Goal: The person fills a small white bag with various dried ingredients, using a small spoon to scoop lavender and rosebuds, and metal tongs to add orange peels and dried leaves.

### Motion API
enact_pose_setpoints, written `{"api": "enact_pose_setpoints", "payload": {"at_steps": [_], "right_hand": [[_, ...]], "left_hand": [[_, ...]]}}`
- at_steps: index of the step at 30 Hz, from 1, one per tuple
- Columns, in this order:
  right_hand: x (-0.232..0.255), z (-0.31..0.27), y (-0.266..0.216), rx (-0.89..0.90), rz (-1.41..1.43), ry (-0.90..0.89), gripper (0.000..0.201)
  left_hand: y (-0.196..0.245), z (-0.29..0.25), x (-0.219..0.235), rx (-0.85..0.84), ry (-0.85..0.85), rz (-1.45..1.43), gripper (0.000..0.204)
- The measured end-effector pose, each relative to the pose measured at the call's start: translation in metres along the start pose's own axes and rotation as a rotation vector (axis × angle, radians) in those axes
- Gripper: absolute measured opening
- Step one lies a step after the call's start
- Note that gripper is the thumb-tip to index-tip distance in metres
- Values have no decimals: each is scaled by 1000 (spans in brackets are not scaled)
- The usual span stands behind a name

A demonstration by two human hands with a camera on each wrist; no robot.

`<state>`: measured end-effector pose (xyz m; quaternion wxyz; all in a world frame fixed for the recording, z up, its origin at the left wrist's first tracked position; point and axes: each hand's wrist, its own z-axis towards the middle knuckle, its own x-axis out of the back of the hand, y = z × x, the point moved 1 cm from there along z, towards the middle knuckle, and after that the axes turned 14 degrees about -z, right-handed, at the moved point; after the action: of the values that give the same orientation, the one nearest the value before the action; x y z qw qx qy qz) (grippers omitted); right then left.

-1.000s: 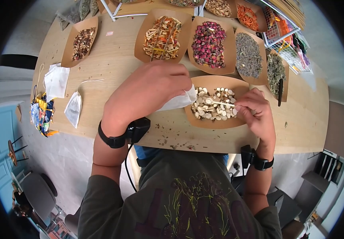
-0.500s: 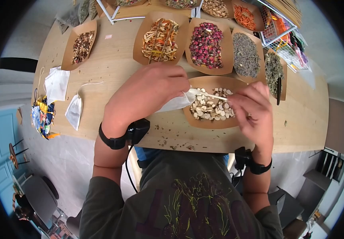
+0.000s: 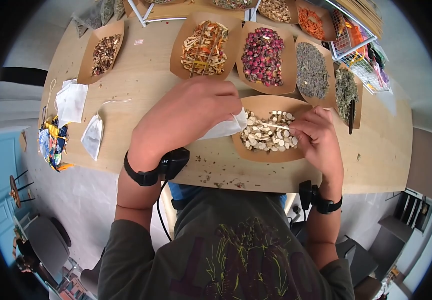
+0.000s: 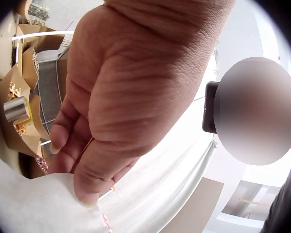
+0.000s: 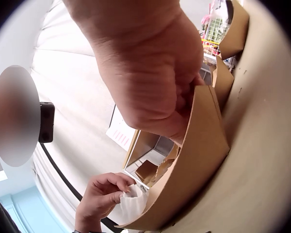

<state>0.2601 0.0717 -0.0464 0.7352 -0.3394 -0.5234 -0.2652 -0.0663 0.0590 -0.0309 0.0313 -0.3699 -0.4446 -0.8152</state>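
My left hand (image 3: 191, 112) pinches the rim of a white drawstring-style pouch (image 3: 221, 129) beside the near tray; in the left wrist view the thumb lies over the white fabric (image 4: 39, 204). Thumb and fingers of my right hand (image 3: 320, 137) pinch the handle of a small pale spoon (image 3: 276, 126). Its bowl end is down among pale round dried slices (image 3: 271, 143) in a brown paper tray (image 3: 271, 156). In the right wrist view the tray wall (image 5: 199, 155) hides my right fingertips, and the pouch mouth (image 5: 133, 194) gapes by the tray's edge.
Behind stand trays of orange-and-cream dried strips with tongs (image 3: 203, 47), rosebuds (image 3: 262, 57), grey-purple buds (image 3: 312, 70) and green leaves (image 3: 345, 90). At left lie flat white pouches (image 3: 71, 102), a filled pouch (image 3: 92, 137) and patterned sachets (image 3: 53, 145). Crumbs dot the near edge.
The spoon went left from the slices to the pouch mouth half a second ago, and is now back right, down in the slices. The left hand keeps holding the pouch in nearly the same place.
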Motion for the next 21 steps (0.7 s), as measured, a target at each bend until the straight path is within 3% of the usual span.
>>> {"api": "enact_pose_setpoints", "payload": {"at_steps": [21], "right_hand": [[8, -3, -5, -76, 235, 61, 7]], "left_hand": [[1, 1, 0, 6, -1, -12, 10]]}}
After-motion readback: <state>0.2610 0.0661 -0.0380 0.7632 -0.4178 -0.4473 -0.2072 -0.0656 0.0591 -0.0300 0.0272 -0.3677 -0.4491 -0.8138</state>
